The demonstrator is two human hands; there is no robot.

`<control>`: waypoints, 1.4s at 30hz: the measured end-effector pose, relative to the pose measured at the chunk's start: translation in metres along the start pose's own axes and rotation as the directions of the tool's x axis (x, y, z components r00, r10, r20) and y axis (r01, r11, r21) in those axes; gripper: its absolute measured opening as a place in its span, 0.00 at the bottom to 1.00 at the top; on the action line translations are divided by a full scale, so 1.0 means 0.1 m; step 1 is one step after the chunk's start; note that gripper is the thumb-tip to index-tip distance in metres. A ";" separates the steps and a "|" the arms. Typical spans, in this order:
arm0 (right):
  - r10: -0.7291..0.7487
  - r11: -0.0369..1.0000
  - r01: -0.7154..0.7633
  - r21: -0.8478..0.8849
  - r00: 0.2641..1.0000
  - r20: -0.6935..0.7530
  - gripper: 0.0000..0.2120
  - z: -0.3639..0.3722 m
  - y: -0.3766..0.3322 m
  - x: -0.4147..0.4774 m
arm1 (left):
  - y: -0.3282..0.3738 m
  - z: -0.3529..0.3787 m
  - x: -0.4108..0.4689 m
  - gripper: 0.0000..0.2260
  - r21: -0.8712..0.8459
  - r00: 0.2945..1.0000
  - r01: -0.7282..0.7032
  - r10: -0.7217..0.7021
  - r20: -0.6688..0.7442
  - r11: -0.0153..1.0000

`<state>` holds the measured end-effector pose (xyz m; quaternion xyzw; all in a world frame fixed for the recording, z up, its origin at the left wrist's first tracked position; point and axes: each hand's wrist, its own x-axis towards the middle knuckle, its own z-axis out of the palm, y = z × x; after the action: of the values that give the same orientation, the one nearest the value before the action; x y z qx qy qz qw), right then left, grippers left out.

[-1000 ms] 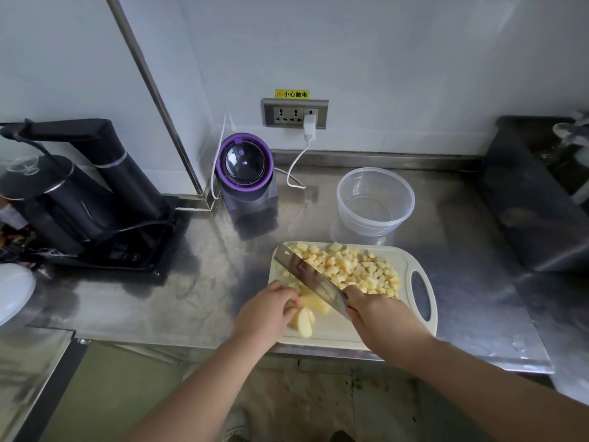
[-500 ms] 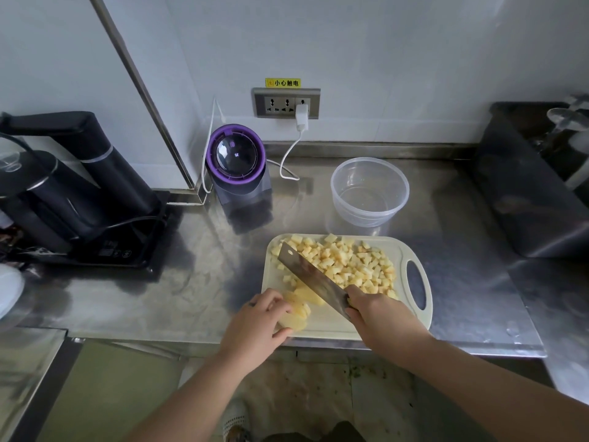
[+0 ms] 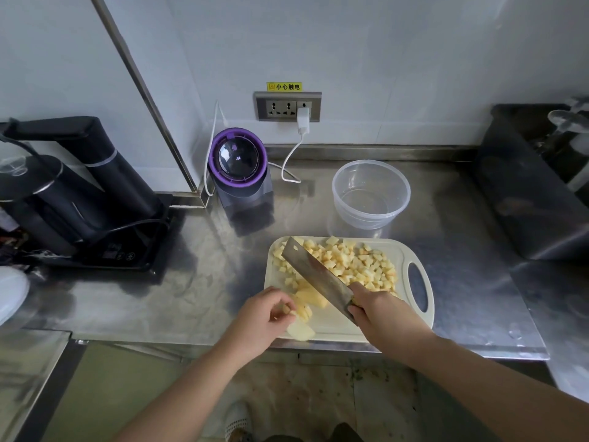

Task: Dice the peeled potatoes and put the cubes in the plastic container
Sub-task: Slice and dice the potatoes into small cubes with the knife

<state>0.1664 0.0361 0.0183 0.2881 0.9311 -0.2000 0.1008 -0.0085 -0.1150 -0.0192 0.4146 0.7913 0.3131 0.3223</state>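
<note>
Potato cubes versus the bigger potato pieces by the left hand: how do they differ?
The potato cubes are small dice; the bigger potato pieces are slabs, not yet diced. The cubes are heaped at the cutting board's far side, behind the knife; the bigger pieces lie near-left, at the left hand. Both are pale yellow and on the board.

- Your right hand point(image 3: 379, 309) grips the cleaver point(image 3: 315, 275), blade over the cutting board point(image 3: 331, 325).
- Your left hand point(image 3: 261, 317) pinches potato slices point(image 3: 302, 315) at its near edge.
- Cubes point(image 3: 360, 266) lie heaped beyond; plastic container point(image 3: 371, 193) stands just behind.
</note>
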 end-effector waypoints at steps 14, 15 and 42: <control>-0.071 0.996 0.082 0.046 0.976 -0.206 0.39 0.00 -0.04 -0.10 | 0.32 -0.16 0.20 0.06 -0.753 0.845 0.507 -0.414 0.338 0.420; -0.072 0.997 0.073 -0.004 0.972 -0.226 0.40 0.01 -0.04 -0.08 | 0.34 -0.17 0.21 0.05 -0.738 0.846 0.509 -0.415 0.335 0.443; 0.148 0.986 -0.153 -0.066 0.986 -0.079 0.14 0.08 -0.37 -0.02 | -0.11 0.04 0.20 0.17 0.318 0.999 0.024 -0.033 0.024 0.948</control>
<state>0.1468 0.0037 0.0233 0.3610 0.9162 -0.1477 0.0915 -0.0195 -0.1021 -0.0344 0.4541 0.8326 0.1708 0.2674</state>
